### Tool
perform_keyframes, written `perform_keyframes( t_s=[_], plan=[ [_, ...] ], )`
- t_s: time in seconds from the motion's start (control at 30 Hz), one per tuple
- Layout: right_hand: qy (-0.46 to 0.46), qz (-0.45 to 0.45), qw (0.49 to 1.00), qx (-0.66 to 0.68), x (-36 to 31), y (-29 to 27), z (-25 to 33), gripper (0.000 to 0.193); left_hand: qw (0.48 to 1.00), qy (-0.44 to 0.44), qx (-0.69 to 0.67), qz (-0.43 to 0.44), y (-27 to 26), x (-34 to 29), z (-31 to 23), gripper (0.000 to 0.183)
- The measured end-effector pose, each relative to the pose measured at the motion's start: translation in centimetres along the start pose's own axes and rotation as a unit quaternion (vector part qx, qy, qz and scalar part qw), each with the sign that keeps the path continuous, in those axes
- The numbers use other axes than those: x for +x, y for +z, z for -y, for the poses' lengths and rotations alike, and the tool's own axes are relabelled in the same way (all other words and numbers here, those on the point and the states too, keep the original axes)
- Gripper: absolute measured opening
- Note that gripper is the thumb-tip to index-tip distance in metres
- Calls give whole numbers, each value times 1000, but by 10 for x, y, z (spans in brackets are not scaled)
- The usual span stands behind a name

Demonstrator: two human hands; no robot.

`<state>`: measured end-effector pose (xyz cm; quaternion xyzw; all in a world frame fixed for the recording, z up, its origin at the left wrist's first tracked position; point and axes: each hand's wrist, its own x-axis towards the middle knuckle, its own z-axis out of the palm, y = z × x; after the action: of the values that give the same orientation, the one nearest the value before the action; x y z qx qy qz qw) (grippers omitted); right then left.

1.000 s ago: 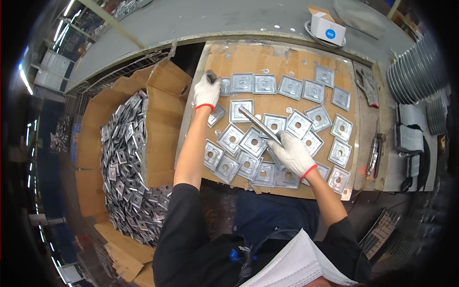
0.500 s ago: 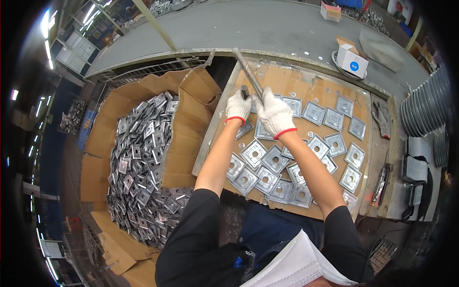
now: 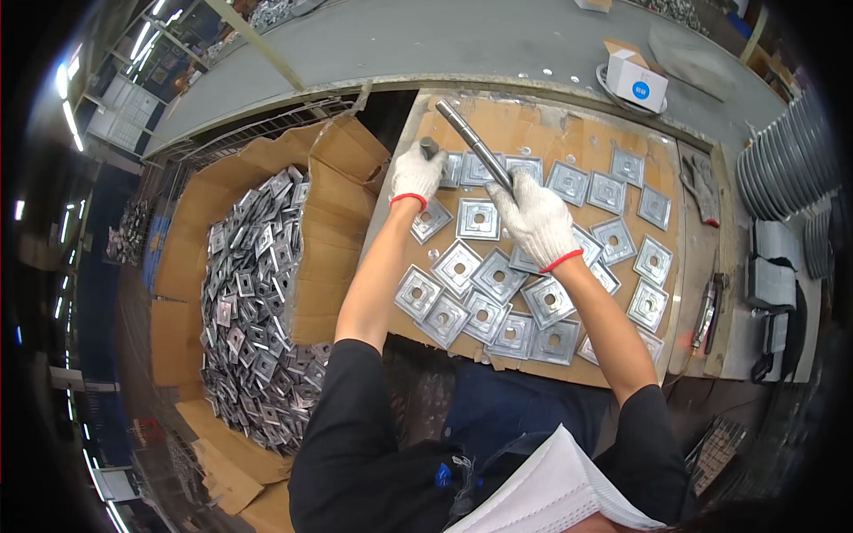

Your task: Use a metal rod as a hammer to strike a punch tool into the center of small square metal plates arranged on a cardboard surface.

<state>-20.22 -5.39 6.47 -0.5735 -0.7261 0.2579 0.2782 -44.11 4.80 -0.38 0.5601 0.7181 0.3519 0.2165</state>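
Note:
My left hand (image 3: 417, 175), in a white knit glove with a red cuff, is closed around a short dark metal cylinder (image 3: 429, 146), at the board's far left. Its lower end is hidden by the glove. A square metal plate (image 3: 451, 170) lies just right of that hand. In my gloved right hand (image 3: 538, 221) is one end of a long round metal bar (image 3: 471, 139), slanting up to the far left. Beneath and around the hands, several square metal plates (image 3: 479, 219) lie on the cardboard-covered board (image 3: 524, 120). Many have a round centre hole.
Left of the board stands a large cardboard box (image 3: 342, 226) heaped with similar plates (image 3: 258, 338). To the right lie a grey glove (image 3: 702, 191), a cutter-like tool (image 3: 708, 313) and stacked grey rings (image 3: 791, 173). A small white box (image 3: 635, 82) sits behind on the grey surface.
My right hand has moved right and nearer to me with the metal bar, apart from the left hand. My left hand has shifted slightly left with the short cylinder. The view has shifted a little.

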Motion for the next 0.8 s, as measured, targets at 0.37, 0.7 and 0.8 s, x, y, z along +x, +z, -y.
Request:
perform_keyframes(
  t_s=[0.37,0.7,0.8],
  plan=[
    [63,100,993,-21,-25,48,-49,48,999,39,1,18,-14,-19,1,33],
    [82,86,992,-28,-22,44,-56,48,993,-2,-116,12,-34,-38,3,28],
    [76,98,991,-54,-17,49,-63,47,983,10,-181,41,-29,-41,0,31]
  ],
)
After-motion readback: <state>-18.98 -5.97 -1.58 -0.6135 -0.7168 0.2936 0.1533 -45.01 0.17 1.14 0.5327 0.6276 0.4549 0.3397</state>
